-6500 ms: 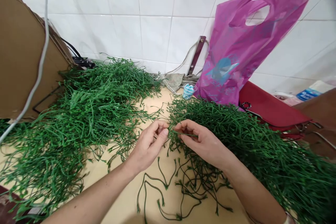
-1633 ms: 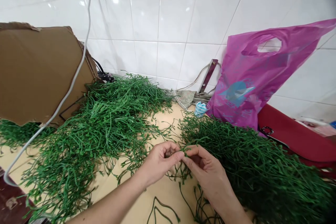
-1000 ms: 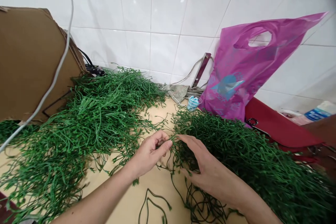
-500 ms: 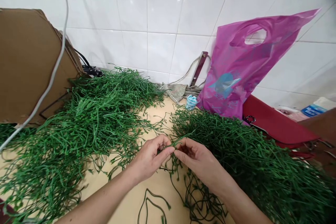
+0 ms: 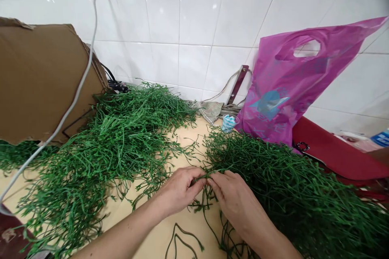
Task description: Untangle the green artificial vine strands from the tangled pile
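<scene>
My left hand [image 5: 185,188] and my right hand [image 5: 235,192] meet over the tabletop, fingertips nearly touching. Both pinch a thin green plant stem [image 5: 209,174], artificial-looking, which lies across the fingers; its ends are partly hidden. To the left spreads a large heap of similar green stems [image 5: 124,133] with small branched tips. A second, darker heap of stems [image 5: 282,174] lies to the right, close behind my right hand. Below the hands, a loose forked stem [image 5: 192,234] rests on the table [image 5: 152,226], and more tangled stems are partly covered by my right forearm.
A cardboard box [image 5: 45,77] stands at the left, with a white cable [image 5: 82,83] hanging before it. Against the tiled wall [image 5: 194,16] are a purple plastic bag [image 5: 291,81], a metal bracket [image 5: 238,85] and a small blue-and-white item [image 5: 228,123]. A red bag [image 5: 337,153] sits at right.
The view has shifted, so the scene sits a little lower and further right. My right hand has turned, its fingers now more folded over the stem. Both hands still pinch it.
</scene>
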A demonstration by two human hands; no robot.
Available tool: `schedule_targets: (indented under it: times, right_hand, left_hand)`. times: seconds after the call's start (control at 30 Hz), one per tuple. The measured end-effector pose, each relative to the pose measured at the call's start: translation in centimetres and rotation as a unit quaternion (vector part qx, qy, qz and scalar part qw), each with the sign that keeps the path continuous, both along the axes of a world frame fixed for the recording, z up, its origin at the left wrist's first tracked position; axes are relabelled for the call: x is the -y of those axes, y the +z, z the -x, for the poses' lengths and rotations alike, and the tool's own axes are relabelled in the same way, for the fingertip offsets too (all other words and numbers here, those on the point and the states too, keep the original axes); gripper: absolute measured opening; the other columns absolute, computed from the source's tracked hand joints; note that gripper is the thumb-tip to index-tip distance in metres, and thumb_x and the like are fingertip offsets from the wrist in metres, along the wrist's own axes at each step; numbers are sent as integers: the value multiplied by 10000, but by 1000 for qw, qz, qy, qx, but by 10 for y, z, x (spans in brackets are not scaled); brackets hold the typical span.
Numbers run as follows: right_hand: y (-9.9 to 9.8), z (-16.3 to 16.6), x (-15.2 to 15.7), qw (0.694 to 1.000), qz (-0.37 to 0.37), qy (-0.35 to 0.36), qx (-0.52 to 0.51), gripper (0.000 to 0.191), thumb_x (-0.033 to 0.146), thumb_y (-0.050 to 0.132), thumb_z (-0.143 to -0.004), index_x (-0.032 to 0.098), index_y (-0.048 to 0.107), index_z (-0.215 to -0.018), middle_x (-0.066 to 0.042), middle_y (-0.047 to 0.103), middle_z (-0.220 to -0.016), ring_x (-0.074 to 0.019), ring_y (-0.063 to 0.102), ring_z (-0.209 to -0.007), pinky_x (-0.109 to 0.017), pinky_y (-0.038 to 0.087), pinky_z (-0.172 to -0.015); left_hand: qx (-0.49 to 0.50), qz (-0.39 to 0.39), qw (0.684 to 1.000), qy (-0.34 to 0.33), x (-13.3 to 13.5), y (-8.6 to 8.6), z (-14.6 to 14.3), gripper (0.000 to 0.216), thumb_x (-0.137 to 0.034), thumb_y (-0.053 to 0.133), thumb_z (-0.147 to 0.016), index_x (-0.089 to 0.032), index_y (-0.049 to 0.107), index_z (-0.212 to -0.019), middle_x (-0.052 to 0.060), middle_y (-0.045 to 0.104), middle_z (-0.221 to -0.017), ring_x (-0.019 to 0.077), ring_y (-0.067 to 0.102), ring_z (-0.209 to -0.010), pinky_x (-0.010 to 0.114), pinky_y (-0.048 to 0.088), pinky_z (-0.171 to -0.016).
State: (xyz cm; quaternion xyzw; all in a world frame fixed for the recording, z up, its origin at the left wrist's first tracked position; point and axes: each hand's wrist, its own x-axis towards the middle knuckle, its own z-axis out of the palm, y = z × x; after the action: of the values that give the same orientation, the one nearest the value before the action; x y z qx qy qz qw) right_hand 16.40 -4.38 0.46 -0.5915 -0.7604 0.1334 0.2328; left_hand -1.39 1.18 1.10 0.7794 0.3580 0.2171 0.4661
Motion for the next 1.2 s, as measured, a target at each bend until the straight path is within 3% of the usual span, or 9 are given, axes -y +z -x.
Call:
schedule_targets:
  times: [0.1, 0.23, 0.37, 0.5, 0.63, 0.73, 0.83, 0.97, 1.2]
  right_hand:
    - [23, -7, 1, 977, 120, 75, -162, 359, 369, 389, -1010, 214, 539, -723, -4, 582, -700, -156, 511, -666, -258, 401, -622]
    - [42, -8, 5, 899, 219, 193, -325, 431, 545, 445, -972, 209, 567, -731, 4, 570, -754, -139, 506, -716, -242, 412, -688]
    - [27, -10, 6, 858, 252, 239, -379, 529, 654, 484, -912, 197, 533, -651, 20, 460, -656, -119, 423, -624, -246, 361, -621]
    - [9, -24, 1, 857, 251, 183, -410, 596, 741, 464, -868, 192, 498, -637, 40, 375, -595, -105, 328, -559, -254, 248, -521]
    - [23, -37, -5, 903, 210, 76, -367, 462, 587, 449, -961, 186, 576, -770, 63, 310, -609, -104, 279, -559, -248, 232, -514]
    - [37, -43, -6, 954, 165, -1, -250, 388, 503, 404, -986, 198, 639, -1027, 52, 411, -603, -128, 403, -562, -255, 364, -550]
    - [37, -47, -5, 990, 44, -47, -128, 342, 383, 448, -961, 228, 630, -1206, -40, 657, -861, -201, 613, -824, -365, 502, -795]
    - [33, -41, -4, 984, -133, -99, -67, 324, 331, 483, -961, 241, 632, -1234, -107, 631, -1233, -260, 564, -1183, -472, 438, -1041]
    - [26, -5, -3, 987, -117, 2, -110, 177, 255, 552, -956, 226, 688, -1065, -67, 713, -1033, -212, 639, -1009, -367, 522, -902]
  left_hand:
    - [114, 182, 977, -17, 2, 2, 1, 189, -361, 549, -797, -179, 576, -752, -1, 515, -704, 144, 444, -669, 254, 321, -635]
    - [262, 443, 857, -6, 14, 2, -5, 177, -300, 561, -616, -173, 540, -737, -62, 366, -552, 99, 328, -535, 218, 235, -538]
    - [329, 508, 795, -44, 28, 4, -9, 96, -252, 535, -586, -177, 482, -614, -76, 305, -513, 74, 248, -463, 223, 195, -501]
    - [454, 515, 724, -62, 24, 11, -9, 262, -273, 548, -690, -190, 368, -518, -63, 299, -537, 68, 200, -457, 235, 244, -502]
    - [441, 434, 775, 127, 6, 9, -9, 214, -293, 722, -731, -146, 582, -662, -36, 457, -638, 67, 329, -527, 211, 292, -535]
    - [392, 350, 828, 195, -5, 2, -7, 317, -400, 812, -691, -135, 679, -806, -50, 455, -599, 72, 348, -549, 205, 279, -545]
    - [344, 284, 877, 181, -8, 0, -5, 384, -493, 790, -703, -140, 682, -808, -65, 419, -542, 80, 324, -546, 217, 248, -543]
    - [271, 215, 924, 161, -6, 3, -5, 392, -546, 725, -747, -162, 644, -747, -54, 436, -575, 100, 354, -580, 236, 284, -571]
    - [224, 147, 958, 104, -3, -3, -6, 361, -519, 635, -840, -157, 639, -842, -49, 397, -646, 109, 327, -606, 246, 265, -561]
